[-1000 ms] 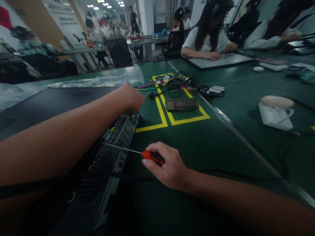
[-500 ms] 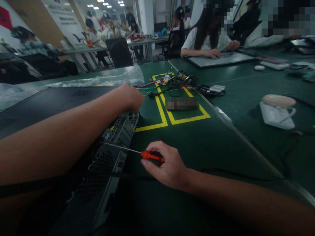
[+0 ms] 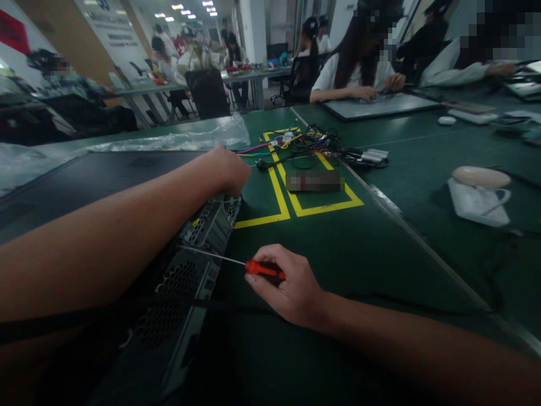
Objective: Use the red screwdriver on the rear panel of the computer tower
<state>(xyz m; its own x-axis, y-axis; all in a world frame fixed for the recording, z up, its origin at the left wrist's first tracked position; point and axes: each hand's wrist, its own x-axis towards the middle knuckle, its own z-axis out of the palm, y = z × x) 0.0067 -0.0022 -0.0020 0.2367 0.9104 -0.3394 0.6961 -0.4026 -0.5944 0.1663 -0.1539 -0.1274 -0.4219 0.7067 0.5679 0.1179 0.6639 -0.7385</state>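
Note:
A dark computer case (image 3: 127, 180) lies at the left, its metal back panel with honeycomb vents (image 3: 175, 282) facing right. My left hand (image 3: 230, 172) is bent over the far rear corner of the case, closed against it, with most of its fingers hidden. In my right hand (image 3: 291, 282), fingers and thumb are wrapped round the red and black handle of a screwdriver (image 3: 257, 269). Its long thin shaft points left to the back panel, near the expansion slots (image 3: 211, 237). Whether the tip sits in a screw cannot be made out.
Beyond the case lies a tangle of cables (image 3: 316, 141) on yellow tape. A blurred-out dark block (image 3: 316, 181) sits inside the tape. Clear plastic wrap (image 3: 203, 132) runs behind the case. A white cup (image 3: 479, 197) stands right. Across the table a person handles a flat panel (image 3: 380, 104).
The view has shifted slightly, moving everything a little right and down. Both hands keep their places, and the screwdriver handle looks turned a little in my right hand.

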